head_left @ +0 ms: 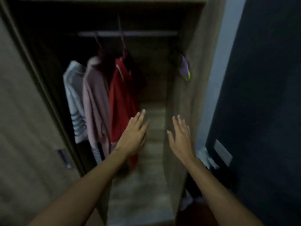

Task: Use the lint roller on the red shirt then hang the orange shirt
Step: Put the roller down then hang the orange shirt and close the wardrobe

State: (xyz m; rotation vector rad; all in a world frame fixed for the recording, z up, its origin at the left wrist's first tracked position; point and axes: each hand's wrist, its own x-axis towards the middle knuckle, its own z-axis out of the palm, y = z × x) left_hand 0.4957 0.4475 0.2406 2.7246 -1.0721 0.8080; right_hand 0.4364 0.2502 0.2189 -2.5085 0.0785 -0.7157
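A red shirt (121,98) hangs on a hanger from the rail (128,33) inside an open wooden wardrobe, rightmost of three garments. My left hand (134,136) is stretched forward with fingers apart, right beside the shirt's lower right edge and overlapping it; it holds nothing. My right hand (181,137) is also open and empty, raised in front of the wardrobe's right side panel. A purple object with a yellow-green end (185,68) hangs on that panel; blur hides what it is. I see no orange shirt.
A pink garment (95,101) and a white striped one (74,98) hang left of the red shirt. The wardrobe door (24,128) stands open at left. A dark wall (260,95) is at right, with pale cloth (206,158) low beside it.
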